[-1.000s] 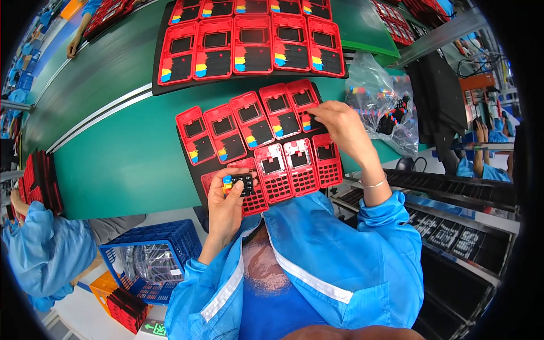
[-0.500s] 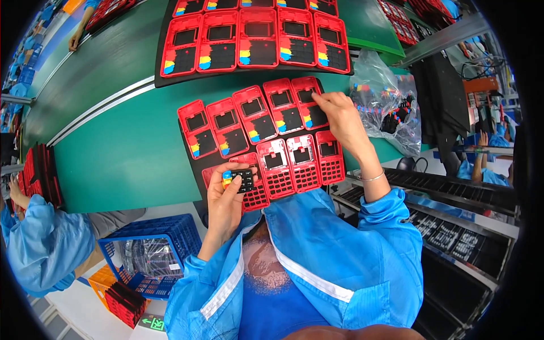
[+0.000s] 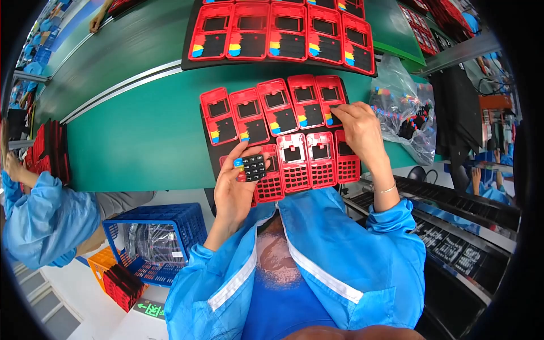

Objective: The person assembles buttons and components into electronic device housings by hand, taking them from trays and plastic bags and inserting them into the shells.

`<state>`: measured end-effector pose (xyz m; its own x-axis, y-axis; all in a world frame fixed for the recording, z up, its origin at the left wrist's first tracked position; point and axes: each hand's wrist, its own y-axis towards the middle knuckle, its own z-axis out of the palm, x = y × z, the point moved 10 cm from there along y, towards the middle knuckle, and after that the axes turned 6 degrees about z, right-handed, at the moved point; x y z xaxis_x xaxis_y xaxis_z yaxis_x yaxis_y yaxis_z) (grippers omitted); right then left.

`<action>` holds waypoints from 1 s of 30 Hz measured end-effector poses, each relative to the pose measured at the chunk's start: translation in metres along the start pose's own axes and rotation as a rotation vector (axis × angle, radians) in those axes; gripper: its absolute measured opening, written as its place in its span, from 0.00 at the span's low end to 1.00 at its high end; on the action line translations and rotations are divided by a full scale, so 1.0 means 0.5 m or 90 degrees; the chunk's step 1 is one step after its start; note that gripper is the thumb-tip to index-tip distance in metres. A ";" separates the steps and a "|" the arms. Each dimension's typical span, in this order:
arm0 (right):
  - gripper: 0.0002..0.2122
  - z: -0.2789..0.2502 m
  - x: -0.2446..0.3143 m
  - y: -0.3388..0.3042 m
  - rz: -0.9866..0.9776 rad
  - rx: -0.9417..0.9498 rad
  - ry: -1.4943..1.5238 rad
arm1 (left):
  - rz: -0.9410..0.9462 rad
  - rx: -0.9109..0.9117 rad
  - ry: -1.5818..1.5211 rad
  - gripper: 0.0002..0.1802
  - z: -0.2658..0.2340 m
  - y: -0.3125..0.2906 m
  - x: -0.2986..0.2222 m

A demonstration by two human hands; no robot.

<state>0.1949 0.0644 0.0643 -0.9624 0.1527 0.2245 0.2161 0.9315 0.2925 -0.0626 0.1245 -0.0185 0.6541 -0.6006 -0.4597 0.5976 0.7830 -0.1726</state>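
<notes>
Two hands: both reach over a black mat (image 3: 216, 152) on the green bench (image 3: 130, 147), where red shells lie in a far row and a near row.
Left fingers: the left hand (image 3: 233, 187) grasps a loose black keypad (image 3: 254, 168) with a blue, yellow and red end, held above the left part of the near row.
Right fingers: the tips of the right hand (image 3: 362, 133) are drawn together at the rightmost far shell (image 3: 330, 93); I cannot tell from here whether anything is between them.
Keypad drop: I see the loose one gripped mostly by one end, so a slack thumb could let it fall onto the near shells (image 3: 294, 177).
Far-shell shove: sideways pressure from the right fingers could, I judge, skew that shell against its neighbour, since they sit almost edge to edge.
Color patch: rubbing fingertips could lift or displace the insert there if it is only loosely seated, which I can't confirm.
Jacket snag: the blue jacket (image 3: 334, 232) lies close to the near row; leaning in could nudge those shells.
Bag brush: the clear bag (image 3: 391, 73) is near the right hand; a wide elbow swing might drag it.
</notes>
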 end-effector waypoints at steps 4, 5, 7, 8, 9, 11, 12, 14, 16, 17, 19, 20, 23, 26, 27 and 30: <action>0.14 -0.009 0.173 0.005 -0.071 0.027 0.347 | 0.022 -0.010 0.149 0.32 0.008 -0.009 -0.001; 0.16 0.003 0.228 0.008 -0.068 0.074 0.446 | 0.027 -0.014 0.151 0.32 0.001 -0.017 -0.001; 0.19 0.049 0.300 0.003 -0.063 0.131 0.478 | 0.069 0.000 0.249 0.30 -0.019 -0.029 -0.007; 0.18 0.064 0.305 0.002 -0.039 0.147 0.490 | 0.087 -0.025 0.250 0.25 -0.036 -0.034 -0.012; 0.17 0.075 0.309 0.002 -0.014 0.164 0.501 | 0.092 -0.029 0.250 0.25 -0.045 -0.040 -0.019; 0.15 0.071 0.322 0.003 -0.022 0.158 0.548 | 0.078 -0.046 0.143 0.22 -0.063 -0.056 -0.033; 0.13 0.066 0.327 0.004 -0.023 0.146 0.591 | 0.118 -0.062 0.155 0.20 -0.075 -0.070 -0.056; 0.09 0.028 0.317 0.008 -0.009 0.012 0.546 | 0.188 -0.074 0.169 0.17 -0.098 -0.096 -0.102; 0.09 0.017 0.324 -0.005 -0.015 -0.039 0.513 | 0.270 -0.107 0.258 0.15 -0.123 -0.126 -0.152; 0.09 0.010 0.355 -0.031 -0.112 -0.084 0.451 | 0.313 -0.130 0.337 0.13 -0.132 -0.142 -0.173; 0.12 0.020 0.423 -0.098 -0.299 -0.143 0.328 | 0.330 -0.108 0.410 0.12 -0.178 -0.177 -0.181; 0.13 0.043 0.451 -0.122 -0.352 -0.115 0.266 | 0.294 -0.135 0.620 0.13 -0.194 -0.199 -0.173; 0.15 0.103 0.483 -0.174 -0.413 -0.056 0.177 | 0.327 0.018 0.982 0.27 -0.134 -0.199 -0.154; 0.17 0.122 0.485 -0.181 -0.418 -0.018 0.156 | 0.451 0.212 1.173 0.37 -0.071 -0.207 -0.096; 0.17 0.125 0.484 -0.180 -0.413 -0.009 0.159 | 0.450 0.209 1.174 0.37 -0.072 -0.203 -0.091; 0.17 0.127 0.485 -0.182 -0.414 0.007 0.153 | 0.540 0.180 1.169 0.35 -0.061 -0.197 -0.101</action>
<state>-0.0685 0.0376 0.0331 -0.8322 -0.5144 0.2068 -0.3957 0.8124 0.4284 -0.1688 0.0827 -0.0046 -0.2820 0.8036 -0.5241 0.6169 0.5703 0.5424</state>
